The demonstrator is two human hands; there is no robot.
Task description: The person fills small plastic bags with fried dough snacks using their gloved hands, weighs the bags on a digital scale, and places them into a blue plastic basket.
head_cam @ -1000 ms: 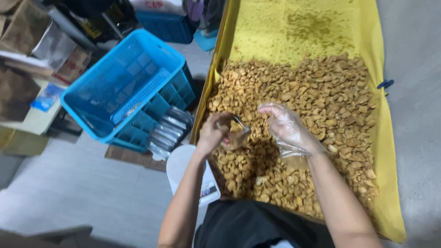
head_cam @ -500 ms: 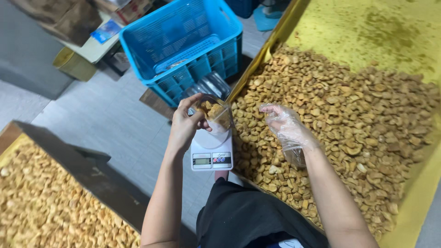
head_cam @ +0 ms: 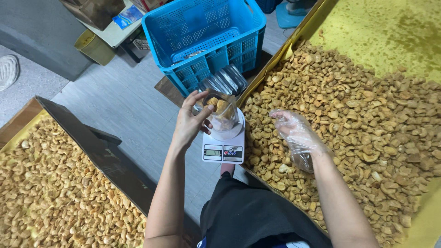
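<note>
My left hand (head_cam: 190, 121) pinches the rim of a small clear bag (head_cam: 223, 112) half filled with golden fried snack pieces, thumb and fingertips closed on its open mouth, the other fingers lifted; the bag stands on the round platter of a white kitchen scale (head_cam: 223, 147), which sits on the grey floor (head_cam: 124, 105) between my knees and the yellow tray; its small screen is lit, and I leave the figures alone. My right hand (head_cam: 294, 131), in a thin clear plastic glove, hovers loosely curled over the heap of snack pieces (head_cam: 367, 128) in the yellow-lined tray (head_cam: 413, 36) to my right; whether it holds any pieces I cannot tell. Just beyond the scale stands a blue plastic crate (head_cam: 206, 36), with a stack of clear lidded tubs (head_cam: 227, 80) leaning against its near wall; to my left a second tray (head_cam: 50, 183) lies full of the same pieces.
</note>
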